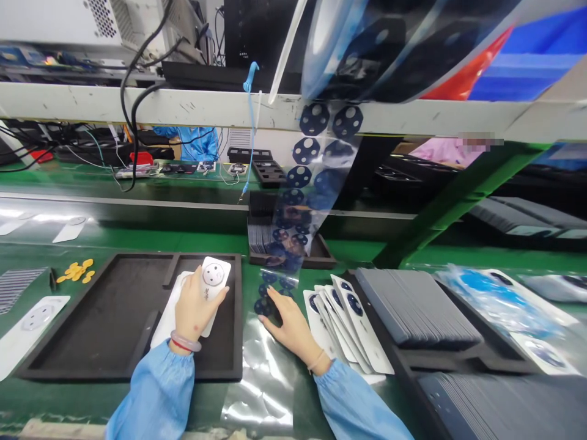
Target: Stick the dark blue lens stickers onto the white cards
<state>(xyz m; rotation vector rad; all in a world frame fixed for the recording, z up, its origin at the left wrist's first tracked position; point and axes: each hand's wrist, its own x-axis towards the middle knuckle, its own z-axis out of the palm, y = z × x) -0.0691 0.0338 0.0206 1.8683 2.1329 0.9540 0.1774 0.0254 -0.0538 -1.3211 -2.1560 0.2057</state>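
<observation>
My left hand [196, 308] is closed round a white phone back cover [213, 276] with a round camera opening, held over a black foam tray [92, 318]; another white cover [170, 311] lies under it. My right hand [290, 322] rests fingers-down on a clear film strip [293, 201] carrying dark round camera-lens stickers, which hangs from above down to the green bench. The fingertips press near the strip's lowest stickers [265, 304]; whether they pinch one is hidden.
A fanned stack of white backing cards [353, 324] lies right of my right hand. Black trays of grey sheets [413, 305] fill the right. Yellow tabs [77, 271] and a white cover [32, 324] lie at left. Another person's blue sleeve [199, 142] shows beyond the conveyor.
</observation>
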